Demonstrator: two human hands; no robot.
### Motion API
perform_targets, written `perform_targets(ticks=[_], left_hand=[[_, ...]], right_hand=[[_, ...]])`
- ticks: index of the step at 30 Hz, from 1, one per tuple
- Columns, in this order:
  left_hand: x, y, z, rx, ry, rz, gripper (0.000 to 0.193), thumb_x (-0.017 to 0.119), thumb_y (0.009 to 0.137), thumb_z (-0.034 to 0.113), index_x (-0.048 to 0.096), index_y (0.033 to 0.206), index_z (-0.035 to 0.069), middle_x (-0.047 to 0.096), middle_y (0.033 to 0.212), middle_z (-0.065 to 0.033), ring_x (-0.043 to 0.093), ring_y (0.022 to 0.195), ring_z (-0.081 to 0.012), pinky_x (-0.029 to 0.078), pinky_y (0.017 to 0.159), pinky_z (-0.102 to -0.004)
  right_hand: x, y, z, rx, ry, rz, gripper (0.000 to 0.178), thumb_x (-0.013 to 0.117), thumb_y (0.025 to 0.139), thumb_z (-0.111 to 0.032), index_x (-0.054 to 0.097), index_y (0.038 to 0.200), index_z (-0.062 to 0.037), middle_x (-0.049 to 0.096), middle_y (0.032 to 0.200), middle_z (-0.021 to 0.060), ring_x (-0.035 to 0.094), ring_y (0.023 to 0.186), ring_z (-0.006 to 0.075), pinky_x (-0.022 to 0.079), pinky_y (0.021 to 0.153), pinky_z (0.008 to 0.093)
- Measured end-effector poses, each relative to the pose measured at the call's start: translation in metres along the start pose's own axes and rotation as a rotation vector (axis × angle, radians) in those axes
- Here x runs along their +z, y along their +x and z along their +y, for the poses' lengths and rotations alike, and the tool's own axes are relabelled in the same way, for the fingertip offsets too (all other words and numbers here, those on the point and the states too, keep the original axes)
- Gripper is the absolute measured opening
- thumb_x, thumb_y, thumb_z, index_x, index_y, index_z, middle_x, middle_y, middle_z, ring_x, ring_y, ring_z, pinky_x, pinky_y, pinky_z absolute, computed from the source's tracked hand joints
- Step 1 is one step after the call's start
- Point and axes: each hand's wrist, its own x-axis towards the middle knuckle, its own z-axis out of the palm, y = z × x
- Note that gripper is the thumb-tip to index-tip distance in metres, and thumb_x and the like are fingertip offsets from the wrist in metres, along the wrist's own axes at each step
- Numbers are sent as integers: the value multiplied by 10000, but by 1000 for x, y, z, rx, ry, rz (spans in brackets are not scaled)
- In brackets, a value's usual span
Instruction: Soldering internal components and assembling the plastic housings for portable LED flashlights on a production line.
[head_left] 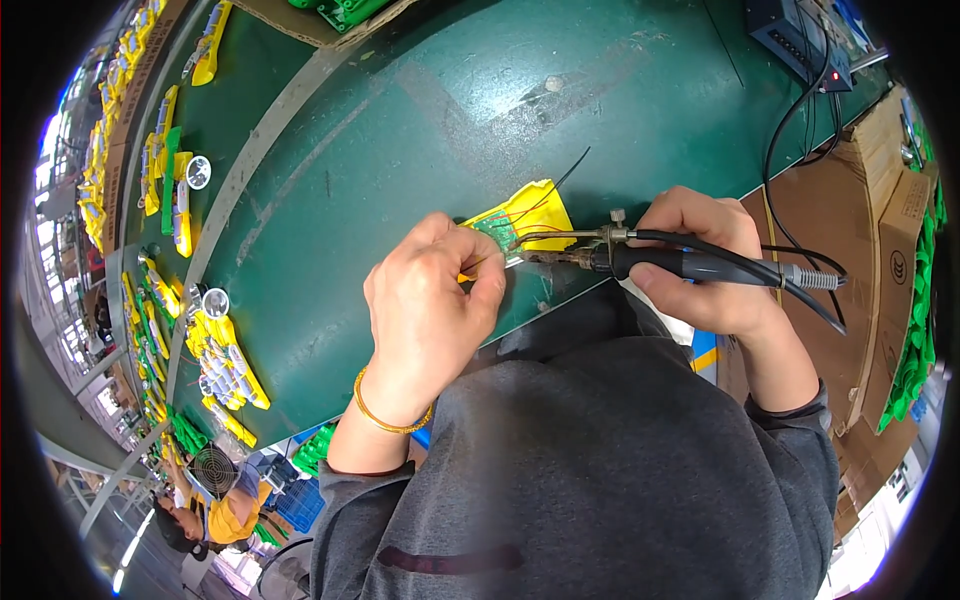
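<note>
On the green table lies a yellow plastic shell (543,212) with a small green circuit board (492,228) at its left end. Thin red wires run over the shell, and a black wire (574,168) sticks out past its upper edge. My left hand (428,290) is closed in a pinch at the board's near edge; the fingers hide what is between them. In my right hand (708,262) is a soldering iron (650,262) with a metal feed tube clamped along it. Its tip points left and reaches the board; whether it touches cannot be seen.
Rows of yellow and green shells with grey cylinders (225,362) lie along the table's left side. A blue power unit (800,45) with cables stands at the far right. Cardboard boxes (885,290) with green parts flank the right. Another person (225,515) sits at lower left.
</note>
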Motion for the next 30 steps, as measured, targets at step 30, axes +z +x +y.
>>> perform_targets(ticks=[30], left_hand=[[-189, -329, -421, -1116, 626, 1182, 398, 718, 754, 260, 604, 1009, -24, 641, 949, -251, 611, 884, -430, 482, 789, -479]], right_hand=[[-51, 30, 73, 6, 660, 409, 288, 502, 972, -259, 524, 1172, -53, 546, 882, 0, 501, 736, 60, 397, 597, 200]])
